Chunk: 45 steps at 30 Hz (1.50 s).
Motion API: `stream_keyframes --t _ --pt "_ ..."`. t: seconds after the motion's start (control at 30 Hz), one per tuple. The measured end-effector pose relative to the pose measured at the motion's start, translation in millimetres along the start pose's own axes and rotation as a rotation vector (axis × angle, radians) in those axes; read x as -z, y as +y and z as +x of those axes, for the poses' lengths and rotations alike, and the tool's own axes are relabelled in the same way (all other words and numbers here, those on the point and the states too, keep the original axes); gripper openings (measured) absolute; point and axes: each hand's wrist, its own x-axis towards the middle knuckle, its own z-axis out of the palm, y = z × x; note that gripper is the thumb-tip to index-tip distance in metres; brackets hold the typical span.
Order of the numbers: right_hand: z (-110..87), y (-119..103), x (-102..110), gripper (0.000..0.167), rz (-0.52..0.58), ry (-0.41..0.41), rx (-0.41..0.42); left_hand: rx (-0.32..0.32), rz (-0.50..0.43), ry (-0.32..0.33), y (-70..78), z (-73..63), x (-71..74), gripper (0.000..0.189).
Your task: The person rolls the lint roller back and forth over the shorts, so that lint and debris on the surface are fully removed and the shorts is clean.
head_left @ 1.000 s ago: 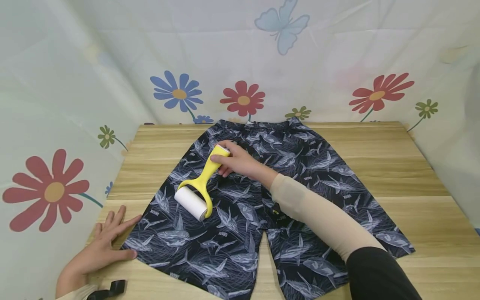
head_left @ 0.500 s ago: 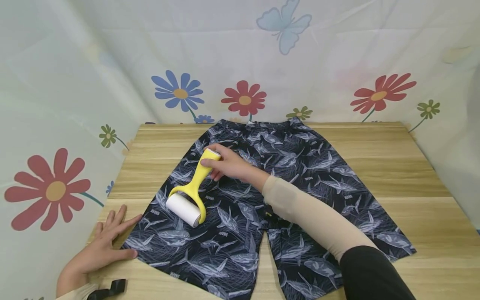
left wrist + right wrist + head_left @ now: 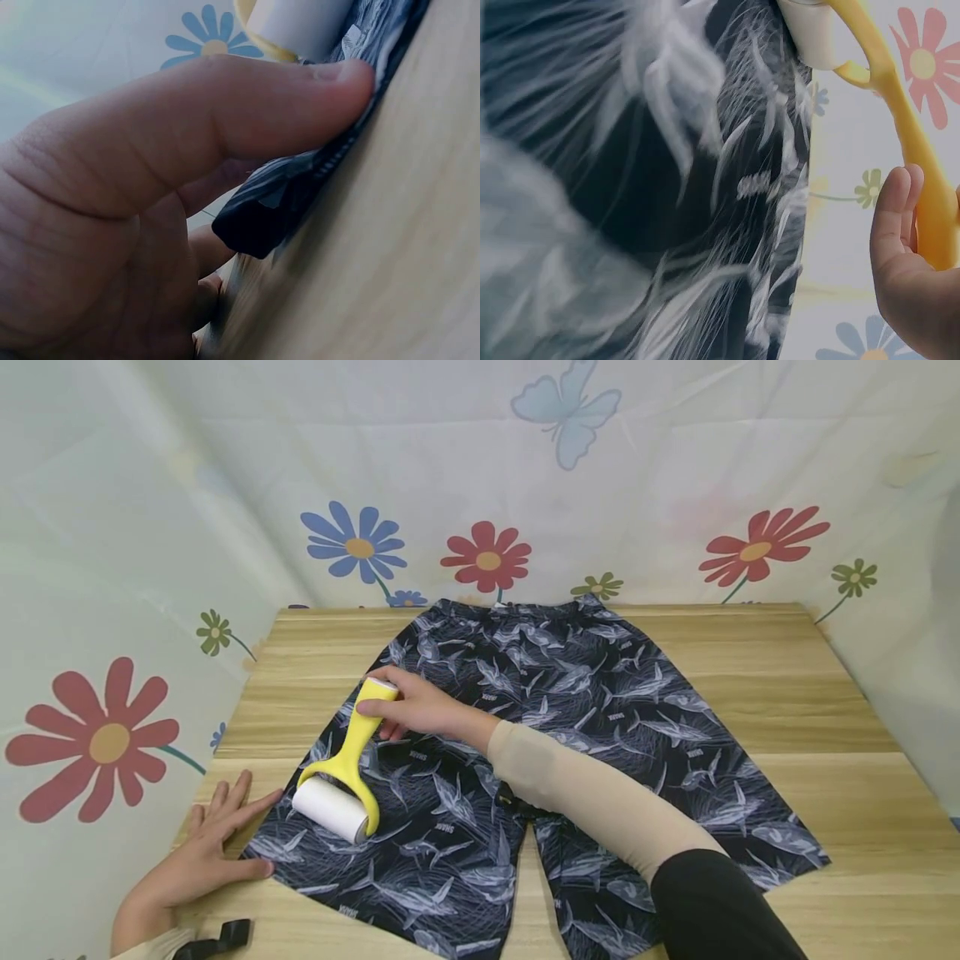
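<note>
Dark shorts (image 3: 450, 860) with a grey shark print lie spread out, waistband at the far side. My right hand (image 3: 412, 700) grips the yellow handle of a lint roller (image 3: 347, 764); its white cylinder (image 3: 330, 810) sits on the leg at the left. In the right wrist view the fingers (image 3: 892, 217) curl at the yellow handle (image 3: 915, 142). My left hand (image 3: 198, 860) lies with fingers spread at the hem corner of that same leg. Up close in the left wrist view, its thumb (image 3: 285, 105) presses on the hem edge of the cloth (image 3: 262, 210).
A wooden table (image 3: 810, 693) carries the shorts. Behind it and at the left hangs a pale curtain (image 3: 645, 468) printed with flowers and a butterfly. A black strap (image 3: 217, 939) is at the left wrist, by the table's near side.
My right hand has brought the lint roller down and left across the leg, toward the left hem. The left hand and the shorts have stayed in place.
</note>
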Motion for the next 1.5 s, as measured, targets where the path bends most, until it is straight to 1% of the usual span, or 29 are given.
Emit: stream_keyframes --t 0.2,0.4,0.53,0.67,0.83,1.0,1.2,1.33,1.5 --pt "7.7 -0.7 -15.2 0.066 0.000 -0.023 0.009 -0.017 0.013 0.003 -1.4 2.4 1.4 0.093" --pt "10.9 -0.8 -26.3 0.063 0.029 -0.052 0.002 -0.002 0.008 0.010 -1.6 1.8 1.7 0.093" --pt "11.9 -0.3 -35.1 0.064 0.032 -0.064 0.008 -0.005 0.002 0.018 -1.7 1.0 1.1 0.092" --pt "12.5 -1.3 -43.4 0.064 0.025 -0.077 0.009 0.007 -0.002 0.013 -1.9 0.5 0.7 0.091" --pt "15.6 -2.4 -50.9 0.067 0.042 -0.091 0.003 0.043 -0.016 -0.010 -0.2 -0.2 2.4 0.091" --pt "18.5 -2.4 -57.8 0.066 0.057 -0.101 0.004 0.060 -0.016 -0.012 1.2 -1.1 2.0 0.093" --pt "20.0 -3.9 -59.9 0.065 0.059 -0.100 0.008 0.077 -0.019 -0.017 1.5 -0.3 2.4 0.092" --pt "23.5 -3.3 -56.5 0.065 0.022 -0.118 0.021 0.084 -0.008 -0.014 1.0 -1.1 1.4 0.093" --pt "29.2 -1.4 -46.6 0.067 0.009 -0.115 0.011 0.057 -0.030 -0.001 0.3 -1.9 1.3 0.092"
